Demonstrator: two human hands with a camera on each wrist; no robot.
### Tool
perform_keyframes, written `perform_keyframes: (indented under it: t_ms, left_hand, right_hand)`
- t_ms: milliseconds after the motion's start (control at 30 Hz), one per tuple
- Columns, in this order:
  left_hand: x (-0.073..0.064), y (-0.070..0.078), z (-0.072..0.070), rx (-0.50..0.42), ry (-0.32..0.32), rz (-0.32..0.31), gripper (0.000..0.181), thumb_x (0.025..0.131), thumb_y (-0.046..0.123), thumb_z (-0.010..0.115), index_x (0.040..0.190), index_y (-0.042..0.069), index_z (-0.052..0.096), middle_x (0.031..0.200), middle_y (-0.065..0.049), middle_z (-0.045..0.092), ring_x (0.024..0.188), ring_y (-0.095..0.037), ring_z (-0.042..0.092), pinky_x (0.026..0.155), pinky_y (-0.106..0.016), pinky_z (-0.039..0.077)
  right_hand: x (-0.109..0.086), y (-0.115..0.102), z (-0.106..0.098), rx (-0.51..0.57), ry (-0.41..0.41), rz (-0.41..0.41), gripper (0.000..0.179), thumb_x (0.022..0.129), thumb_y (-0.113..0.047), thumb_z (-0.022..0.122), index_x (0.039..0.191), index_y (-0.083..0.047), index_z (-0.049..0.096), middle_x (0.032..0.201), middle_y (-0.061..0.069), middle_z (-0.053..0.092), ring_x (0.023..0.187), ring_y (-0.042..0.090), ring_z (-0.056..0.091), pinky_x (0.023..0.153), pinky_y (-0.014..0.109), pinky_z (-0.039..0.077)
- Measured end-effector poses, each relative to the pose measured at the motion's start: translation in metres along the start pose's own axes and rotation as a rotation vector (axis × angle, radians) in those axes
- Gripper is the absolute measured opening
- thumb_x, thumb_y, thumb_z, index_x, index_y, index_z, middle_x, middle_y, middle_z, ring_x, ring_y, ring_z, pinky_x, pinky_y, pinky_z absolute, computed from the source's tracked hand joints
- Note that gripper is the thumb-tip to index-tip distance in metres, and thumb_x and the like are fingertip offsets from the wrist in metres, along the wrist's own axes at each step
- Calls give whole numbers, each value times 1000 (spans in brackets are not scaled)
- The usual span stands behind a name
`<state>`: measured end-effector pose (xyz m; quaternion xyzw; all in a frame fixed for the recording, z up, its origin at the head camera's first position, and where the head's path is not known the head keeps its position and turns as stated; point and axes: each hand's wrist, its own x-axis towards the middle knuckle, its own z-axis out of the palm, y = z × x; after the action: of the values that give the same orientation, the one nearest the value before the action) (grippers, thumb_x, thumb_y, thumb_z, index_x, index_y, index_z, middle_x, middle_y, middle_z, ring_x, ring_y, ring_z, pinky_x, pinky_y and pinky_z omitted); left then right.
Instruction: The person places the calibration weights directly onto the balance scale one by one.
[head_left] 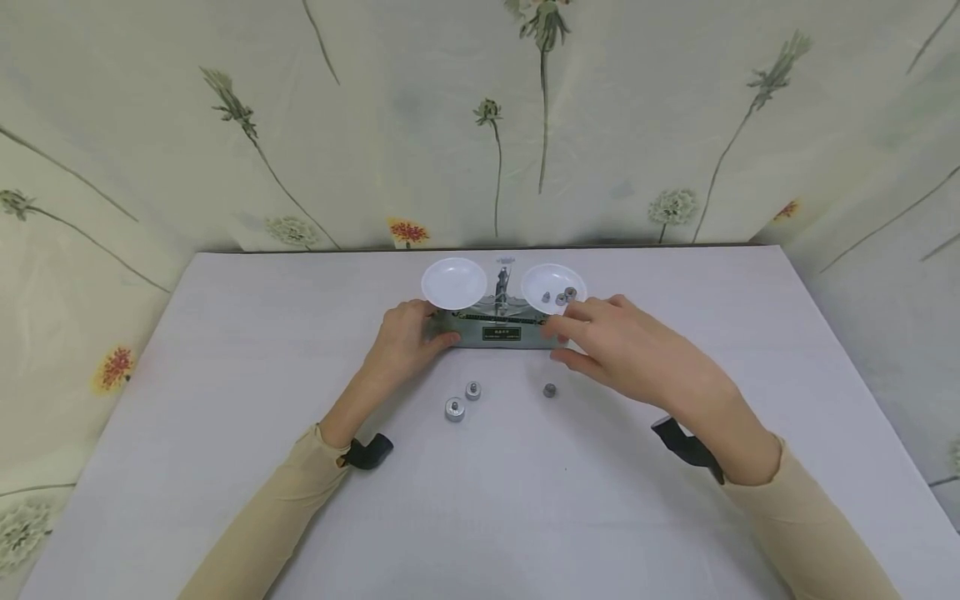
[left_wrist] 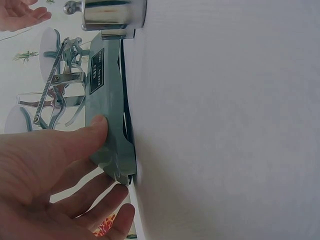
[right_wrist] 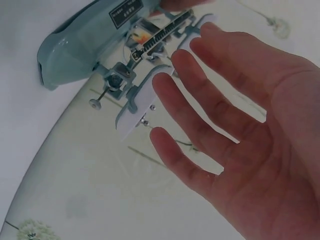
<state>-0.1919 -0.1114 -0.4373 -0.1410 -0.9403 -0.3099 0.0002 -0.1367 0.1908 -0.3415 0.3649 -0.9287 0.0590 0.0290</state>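
A green-grey balance scale with two white pans stands toward the back of the table. My left hand holds the left end of its base, with the thumb on the front face and the fingers around the end. Above the base's right end is my right hand, its fingers spread and holding nothing in the right wrist view. The left pan is bare. On the right pan sit several small metal weights.
Two metal weights, a larger one and a smaller one, stand on the table in front of the scale. Another small weight lies to their right. A flower-printed cloth hangs behind the table.
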Motion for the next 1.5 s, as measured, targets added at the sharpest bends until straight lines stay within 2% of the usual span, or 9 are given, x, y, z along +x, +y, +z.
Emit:
perform_keyframes:
  t_ms: [667, 1100, 1500]
  left_hand:
    - [0, -1, 0, -3, 8, 19, 51, 91, 24, 88, 132, -1, 72, 126, -20, 79, 122, -38, 72, 107, -53, 58]
    - [0, 0, 0, -17, 9, 9, 51, 91, 24, 88, 132, -2, 72, 127, -21, 78, 123, -38, 72, 108, -53, 57]
    - [1, -1, 0, -16, 8, 12, 50, 91, 24, 88, 131, -2, 72, 126, -21, 78, 122, -38, 73, 107, -53, 58]
  right_hand:
    - [0, -3, 5, 31, -57, 5, 24, 96, -22, 83, 119, -19, 75, 109, -2, 77, 94, 16, 70, 98, 48, 57]
    - [1, -4, 11, 56, -107, 21, 26, 95, -20, 84, 119, -20, 75, 108, 0, 76, 82, 10, 66, 92, 46, 58]
    - [-1, -4, 19, 62, -139, 23, 30, 93, -17, 86, 120, -18, 74, 105, -4, 76, 88, 13, 69, 92, 46, 57]
